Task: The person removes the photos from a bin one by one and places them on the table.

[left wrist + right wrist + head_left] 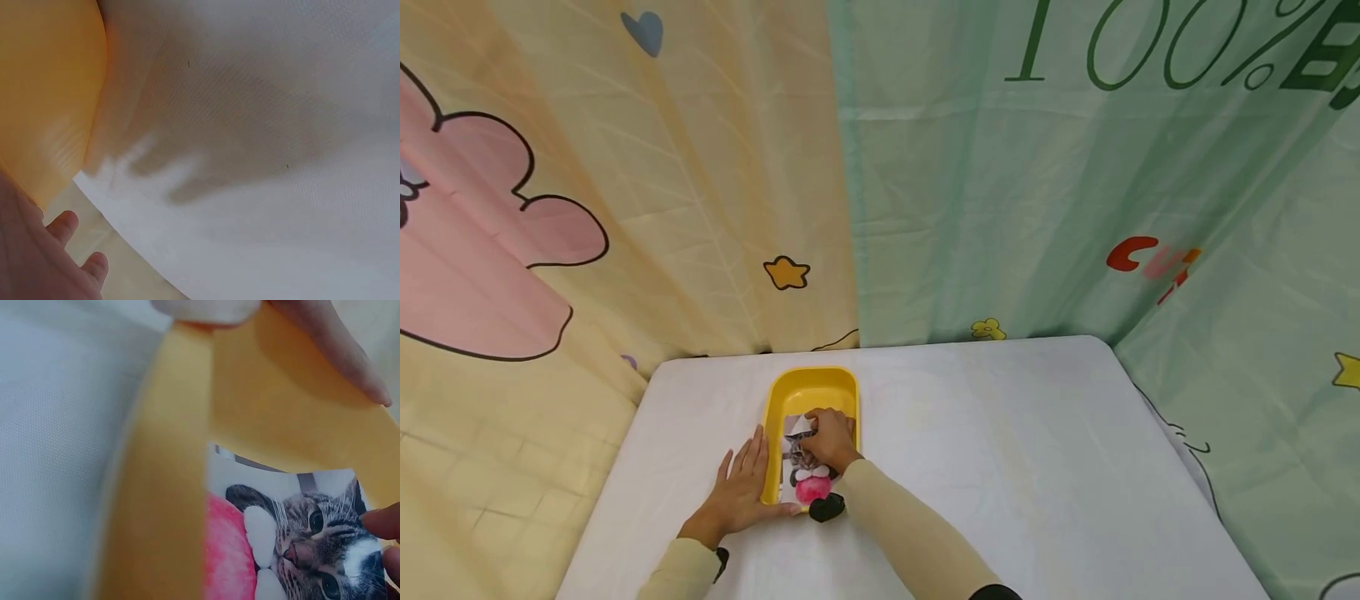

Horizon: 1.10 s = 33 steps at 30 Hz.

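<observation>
A yellow tray (815, 381) lies on the table, with a glossy cat photo (812, 488) flat in its near part. The photo shows a striped cat's face and a bright pink round patch. Bent fingers of my right hand (833, 437) hold the photo near the top of the cat's head; in the right wrist view two fingertips (382, 523) meet its edge. My left hand (741, 493) rests along the tray's left side, its fingers straight and its thumb stretched along the near rim. Only part of this left hand (28, 259) shows in the left wrist view, beside the tray wall.
A white cloth covers the table (1000, 467), which extends well to the right of the tray. Printed curtains (925, 208) hang behind the table and at both sides. A black wrist-worn device (827, 507) overlaps the tray's near right corner.
</observation>
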Motion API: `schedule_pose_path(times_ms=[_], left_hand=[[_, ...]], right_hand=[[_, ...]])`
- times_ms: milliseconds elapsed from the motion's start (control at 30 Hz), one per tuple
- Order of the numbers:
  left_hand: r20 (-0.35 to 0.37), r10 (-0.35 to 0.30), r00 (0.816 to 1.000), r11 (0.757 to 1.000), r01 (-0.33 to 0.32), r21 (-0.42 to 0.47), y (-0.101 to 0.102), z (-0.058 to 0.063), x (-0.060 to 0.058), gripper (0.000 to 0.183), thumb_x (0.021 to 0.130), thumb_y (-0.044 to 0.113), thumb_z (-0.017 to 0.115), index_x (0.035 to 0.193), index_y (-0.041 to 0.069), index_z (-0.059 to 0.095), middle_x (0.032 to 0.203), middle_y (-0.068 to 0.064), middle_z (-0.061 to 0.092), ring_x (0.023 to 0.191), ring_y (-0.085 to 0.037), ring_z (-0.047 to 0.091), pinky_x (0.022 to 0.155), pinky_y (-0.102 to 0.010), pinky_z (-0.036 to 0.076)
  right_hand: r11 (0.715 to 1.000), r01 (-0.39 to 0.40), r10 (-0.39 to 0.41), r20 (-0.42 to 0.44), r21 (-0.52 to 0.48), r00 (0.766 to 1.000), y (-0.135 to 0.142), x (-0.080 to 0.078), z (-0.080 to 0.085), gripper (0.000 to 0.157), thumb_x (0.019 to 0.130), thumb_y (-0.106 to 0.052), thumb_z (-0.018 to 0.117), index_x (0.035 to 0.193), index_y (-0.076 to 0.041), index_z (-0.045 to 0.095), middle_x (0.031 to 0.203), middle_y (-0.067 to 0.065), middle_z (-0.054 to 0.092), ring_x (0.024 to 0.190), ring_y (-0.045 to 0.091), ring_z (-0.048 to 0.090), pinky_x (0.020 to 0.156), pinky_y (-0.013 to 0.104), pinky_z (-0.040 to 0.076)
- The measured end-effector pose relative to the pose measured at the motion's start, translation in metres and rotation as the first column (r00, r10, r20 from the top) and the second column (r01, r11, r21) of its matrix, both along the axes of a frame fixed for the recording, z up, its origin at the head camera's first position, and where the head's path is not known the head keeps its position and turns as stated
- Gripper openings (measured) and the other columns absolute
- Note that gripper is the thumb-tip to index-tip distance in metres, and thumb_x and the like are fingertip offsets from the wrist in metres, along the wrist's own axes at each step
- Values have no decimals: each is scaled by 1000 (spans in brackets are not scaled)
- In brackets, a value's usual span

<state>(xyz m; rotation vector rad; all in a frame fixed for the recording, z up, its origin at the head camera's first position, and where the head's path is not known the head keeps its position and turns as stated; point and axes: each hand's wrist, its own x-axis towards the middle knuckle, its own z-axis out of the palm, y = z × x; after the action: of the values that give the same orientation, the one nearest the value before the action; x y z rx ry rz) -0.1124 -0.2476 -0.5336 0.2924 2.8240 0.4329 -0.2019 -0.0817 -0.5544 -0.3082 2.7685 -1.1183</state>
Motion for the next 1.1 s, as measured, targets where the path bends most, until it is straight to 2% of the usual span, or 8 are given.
schedule_pose_path(times_ms=[167, 267, 400, 600, 733, 900, 1000, 1100], left_hand=[[-2, 5, 1000, 1000, -5, 5, 0, 0, 1, 130, 70, 78, 60, 149, -12, 7, 158, -27, -1, 142, -45, 12, 112, -62, 1], [-11, 2, 1000, 1000, -2, 7, 1, -1, 1, 129, 71, 76, 61, 149, -12, 7, 158, -27, -1, 142, -45, 12, 112, -63, 2], [-7, 3, 1000, 1000, -3, 3, 0, -2, 1, 129, 72, 76, 60, 149, -12, 7, 158, -27, -2, 142, -44, 11, 112, -63, 1], [-2, 8, 1000, 1000, -8, -8, -1, -3, 1, 131, 70, 79, 59, 149, -12, 6, 158, -27, -2, 142, -45, 11, 112, -63, 1], [-2, 3, 1000, 1000, -3, -10, -1, -4, 1, 130, 71, 79, 58, 149, -11, 6, 158, -26, -2, 142, -44, 11, 112, -63, 1], [-9, 1, 1000, 1000, -1, -6, 1, -2, 1, 130, 71, 78, 59, 149, -12, 6, 158, -27, -1, 143, -44, 12, 112, -63, 3], [-9, 2, 1000, 1000, -2, -4, 1, -1, 0, 130, 71, 78, 60, 149, -12, 6, 158, -27, -1, 142, -44, 13, 112, -62, 4], [2, 6, 1000, 1000, -6, 3, 1, -1, 0, 131, 70, 78, 60, 149, -12, 5, 158, -27, -2, 142, -44, 13, 112, -62, 3]], right_hand=[[995, -24, 26, 24, -95, 999, 1, 0, 6, 39, 78, -11, 78, 116, -6, 68, 87, -3, 58, 81, 12, 54, 87, 28, 46], [986, -48, 48, 0, -161, 999, 4, -1, 11, 37, 79, -3, 74, 116, -2, 66, 91, 1, 61, 82, 13, 58, 80, 25, 51], [971, -69, 66, -18, -231, 998, 12, -3, 20, 27, 80, 2, 70, 107, 1, 69, 90, 5, 68, 81, 15, 64, 72, 23, 53], [969, -60, 68, 24, -240, 997, 25, -5, 25, 15, 83, -5, 72, 97, -3, 74, 95, 3, 72, 89, 14, 63, 83, 28, 53], [962, -96, 108, 34, -255, 994, 31, -4, 24, 15, 86, -10, 71, 100, -7, 76, 99, 1, 72, 92, 12, 62, 86, 29, 52], [953, -148, 168, 52, -264, 984, 38, -2, 27, 19, 88, -8, 67, 104, -10, 76, 102, 0, 72, 92, 10, 60, 87, 29, 52], [951, -158, 173, 33, -265, 984, 41, -1, 27, 18, 87, -8, 67, 103, -9, 76, 103, 1, 72, 92, 10, 60, 85, 28, 52], [943, -137, 148, 12, -303, 989, 42, -1, 25, 14, 85, -7, 70, 99, -6, 73, 97, 2, 71, 77, 11, 59, 71, 26, 53]])
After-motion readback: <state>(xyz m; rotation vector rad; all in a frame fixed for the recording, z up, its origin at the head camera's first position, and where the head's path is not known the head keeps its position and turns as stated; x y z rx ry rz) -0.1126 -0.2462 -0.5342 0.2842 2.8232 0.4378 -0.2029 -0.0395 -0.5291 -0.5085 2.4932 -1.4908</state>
